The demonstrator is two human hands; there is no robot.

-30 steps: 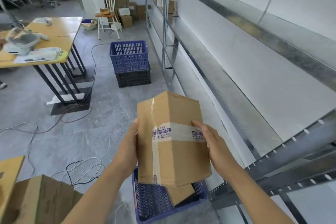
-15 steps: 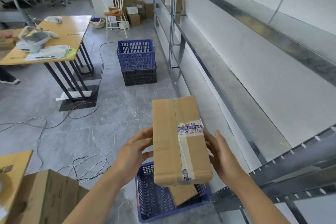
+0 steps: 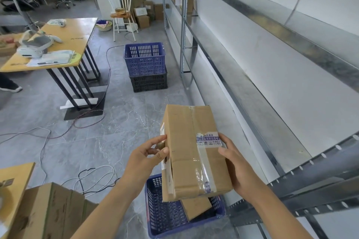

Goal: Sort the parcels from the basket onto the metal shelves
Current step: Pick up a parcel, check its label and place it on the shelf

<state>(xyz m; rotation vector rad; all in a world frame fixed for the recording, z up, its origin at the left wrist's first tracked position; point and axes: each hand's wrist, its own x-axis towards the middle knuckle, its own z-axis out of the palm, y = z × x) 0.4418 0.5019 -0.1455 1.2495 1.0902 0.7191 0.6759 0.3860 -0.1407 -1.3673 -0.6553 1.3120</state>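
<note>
Taped cardboard parcel [image 3: 194, 153] held above blue basket [image 3: 165, 217], left hand [image 3: 144, 159] pinching one side, right hand [image 3: 236, 167] clasping the other. Best kept level, two-handed, then slid flat onto metal shelf [image 3: 258, 106] alongside.

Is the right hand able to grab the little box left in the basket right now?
Probably not yet: the right hand is busy holding the big parcel, which hangs right over the little box.

Left hand [image 3: 144, 158] and right hand [image 3: 236, 169] bare, forearms seemingly unsleeved, no rings visible.
</note>
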